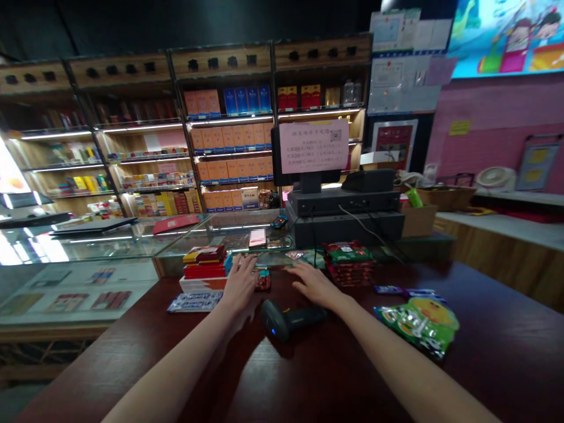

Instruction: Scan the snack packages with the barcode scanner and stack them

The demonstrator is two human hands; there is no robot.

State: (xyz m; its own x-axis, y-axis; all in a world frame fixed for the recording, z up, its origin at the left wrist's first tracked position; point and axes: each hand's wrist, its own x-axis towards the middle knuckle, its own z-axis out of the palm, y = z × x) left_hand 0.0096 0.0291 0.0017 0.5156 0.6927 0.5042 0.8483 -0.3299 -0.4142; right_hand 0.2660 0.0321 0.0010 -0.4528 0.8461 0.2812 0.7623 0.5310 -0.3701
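Fingers spread, my left hand [241, 282] is over the dark red table beside a stack of red and yellow packs [205, 262] and next to a small red and teal packet [263, 279]. My right hand [314, 284] has its fingers apart and holds nothing, just left of a pile of green and red packages [348, 261]. Between my forearms lies a black barcode scanner [282, 321] with a blue light. Blue and white packets [195, 302] lie in front of the stack. A green snack bag [423, 324] rests right of my right forearm.
Behind the table stand a glass display counter [220, 226] and a black cash register [348, 202] with a pink paper sign [314, 147]. Purple packets [409, 292] lie behind the green bag. Shelves of boxed goods [233, 138] line the back wall. A cardboard box [419, 220] is beside the register.
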